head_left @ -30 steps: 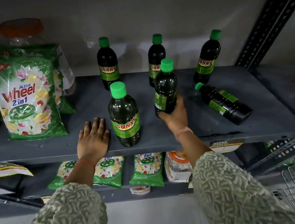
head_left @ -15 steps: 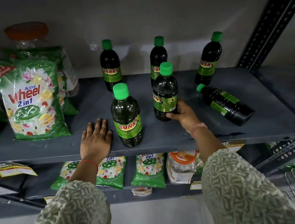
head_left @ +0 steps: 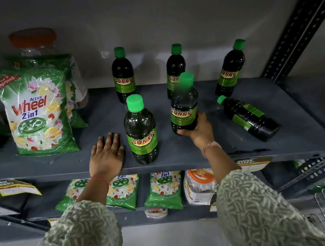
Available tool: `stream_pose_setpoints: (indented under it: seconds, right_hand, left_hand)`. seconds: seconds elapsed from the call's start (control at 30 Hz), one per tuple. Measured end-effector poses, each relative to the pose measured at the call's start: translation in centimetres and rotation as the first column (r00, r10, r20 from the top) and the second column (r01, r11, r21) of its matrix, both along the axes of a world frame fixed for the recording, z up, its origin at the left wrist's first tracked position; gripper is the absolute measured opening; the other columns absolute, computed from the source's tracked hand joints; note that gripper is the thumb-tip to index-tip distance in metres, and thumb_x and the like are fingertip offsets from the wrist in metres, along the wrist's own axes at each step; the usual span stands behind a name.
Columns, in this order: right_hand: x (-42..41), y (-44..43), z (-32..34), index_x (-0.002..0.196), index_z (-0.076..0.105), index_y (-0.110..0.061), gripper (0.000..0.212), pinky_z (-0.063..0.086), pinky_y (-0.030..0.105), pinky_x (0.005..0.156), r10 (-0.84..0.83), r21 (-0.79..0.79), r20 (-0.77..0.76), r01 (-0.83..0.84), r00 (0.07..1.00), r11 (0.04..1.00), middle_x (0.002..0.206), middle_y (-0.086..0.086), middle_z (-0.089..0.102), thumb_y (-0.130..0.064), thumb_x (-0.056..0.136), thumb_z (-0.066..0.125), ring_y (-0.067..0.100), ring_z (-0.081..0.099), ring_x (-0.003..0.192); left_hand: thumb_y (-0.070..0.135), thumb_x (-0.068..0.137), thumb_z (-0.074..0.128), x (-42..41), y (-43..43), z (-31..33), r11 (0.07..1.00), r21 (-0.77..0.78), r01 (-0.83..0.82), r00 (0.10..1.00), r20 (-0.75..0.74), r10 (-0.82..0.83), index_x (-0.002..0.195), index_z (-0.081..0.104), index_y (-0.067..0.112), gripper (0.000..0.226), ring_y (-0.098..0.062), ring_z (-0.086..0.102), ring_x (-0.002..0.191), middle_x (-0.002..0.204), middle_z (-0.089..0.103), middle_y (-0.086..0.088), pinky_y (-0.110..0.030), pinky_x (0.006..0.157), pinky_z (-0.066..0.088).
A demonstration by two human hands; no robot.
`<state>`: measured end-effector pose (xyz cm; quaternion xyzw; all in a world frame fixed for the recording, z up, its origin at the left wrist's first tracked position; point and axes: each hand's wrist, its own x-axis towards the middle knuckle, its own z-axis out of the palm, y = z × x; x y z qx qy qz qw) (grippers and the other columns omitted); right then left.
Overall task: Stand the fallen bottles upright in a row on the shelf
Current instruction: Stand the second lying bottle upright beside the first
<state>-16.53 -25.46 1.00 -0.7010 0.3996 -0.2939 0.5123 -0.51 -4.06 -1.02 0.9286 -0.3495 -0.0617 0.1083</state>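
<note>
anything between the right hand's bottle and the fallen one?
Head view: only bare shelf lies between the held bottle in the right hand and the fallen bottle.

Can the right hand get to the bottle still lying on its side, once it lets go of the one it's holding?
Probably yes. The right hand grips an upright bottle just left of the fallen bottle, and the shelf between them looks bare. It must release first.

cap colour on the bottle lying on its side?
Bright green, like the caps on the upright ones. The fallen bottle lies at the shelf's right end, clearest in the head view.
</note>
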Motion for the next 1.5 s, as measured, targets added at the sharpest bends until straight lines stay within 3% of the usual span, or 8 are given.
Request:
stream_pose_setpoints:
  seconds: [0.17,0.3,0.67,1.03,1.13,1.23,1.37,1.5]
  right_hand:
    - [-0.4,-0.8,-0.3,0.126,0.042,-0.005,0.071,0.041,0.046,0.102,0.123,0.010,-0.062,-0.122,0.991,0.992,0.128,0.018,0.056,-0.001,0.065,0.078,0.032,0.051,0.120]
    - [-0.5,-0.6,0.2,0.127,0.040,-0.004,0.080,0.040,0.031,0.094,0.102,-0.019,-0.020,-0.102,0.995,0.995,0.120,0.008,0.055,0.001,0.059,0.081,0.018,0.050,0.112]
    - [-3.0,2.8,0.4,0.119,0.048,-0.002,0.059,0.038,0.021,0.086,0.046,-0.109,-0.118,-0.059,0.992,0.992,0.122,0.017,0.060,-0.006,0.069,0.077,0.027,0.054,0.115]
    - [-6.4,6.0,0.3,0.116,0.048,-0.003,0.055,0.040,0.023,0.084,0.093,-0.130,-0.123,-0.109,0.988,0.986,0.118,0.016,0.062,-0.008,0.070,0.077,0.022,0.057,0.107]
    - [-6.7,5.9,0.2,0.124,0.043,-0.005,0.064,0.039,0.026,0.090,0.105,-0.111,-0.115,-0.118,0.988,0.987,0.122,0.014,0.059,-0.008,0.069,0.077,0.026,0.054,0.117]
    - [-7.4,6.3,-0.2,0.143,0.017,-0.010,0.100,0.030,0.029,0.106,0.146,-0.056,-0.028,-0.148,0.989,0.987,0.146,0.009,0.035,-0.013,0.066,0.080,0.020,0.033,0.135]
    - [-9.9,6.5,-1.9,0.144,0.015,-0.013,0.095,0.018,0.039,0.115,0.041,-0.428,-0.146,-0.100,0.988,0.898,0.156,0.014,0.012,-0.047,0.073,0.067,0.024,0.011,0.143]
    - [-12.2,3.0,-0.7,0.136,0.029,-0.006,0.078,0.023,0.046,0.115,-0.151,-0.690,-0.167,-0.006,0.974,0.724,0.151,0.022,0.023,-0.061,0.083,0.043,0.035,0.023,0.139]
  left_hand:
    - [0.035,0.097,0.024,0.0,0.0,-0.1,1.000,-0.007,0.003,1.000,0.016,-0.003,0.146,0.010,0.022,0.052,-0.027,0.004,0.145,0.158,0.008,0.000,-0.041,0.117,0.009]
    - [0.035,0.097,0.023,0.1,-0.1,-0.2,1.000,0.005,0.006,1.000,0.022,-0.006,0.146,0.010,0.022,0.053,-0.027,0.004,0.145,0.158,0.007,0.000,-0.041,0.117,0.009]
    - [0.033,0.098,0.023,0.2,-0.1,-0.1,0.998,0.055,0.031,0.999,0.034,-0.033,0.146,0.008,0.018,0.053,-0.030,0.005,0.144,0.158,0.006,-0.004,-0.043,0.117,0.011]
    - [0.034,0.098,0.024,0.4,-0.2,-0.3,0.999,0.012,0.032,0.999,0.028,-0.033,0.146,0.012,0.016,0.053,-0.032,0.007,0.144,0.158,0.009,-0.007,-0.044,0.118,0.009]
    - [0.033,0.098,0.024,0.5,-0.1,-0.4,0.999,0.009,0.036,0.999,0.015,-0.036,0.146,0.013,0.014,0.053,-0.032,0.007,0.144,0.158,0.010,-0.008,-0.044,0.118,0.009]
    - [0.028,0.098,0.027,-1.0,0.4,-0.5,0.979,-0.202,-0.038,0.999,0.004,0.040,0.142,0.025,0.004,0.050,-0.035,0.018,0.141,0.152,0.025,-0.018,-0.046,0.117,0.016]
    - [0.034,0.096,0.021,-7.9,2.2,-1.9,0.858,-0.513,-0.030,0.978,0.164,0.132,0.136,0.033,-0.005,0.058,-0.037,0.028,0.137,0.142,0.039,-0.027,-0.037,0.117,0.012]
    - [0.042,0.096,0.012,-15.2,0.0,-2.7,0.874,-0.408,0.264,0.951,0.261,-0.165,0.134,0.034,0.004,0.058,-0.025,0.032,0.128,0.132,0.053,-0.023,-0.031,0.114,0.012]
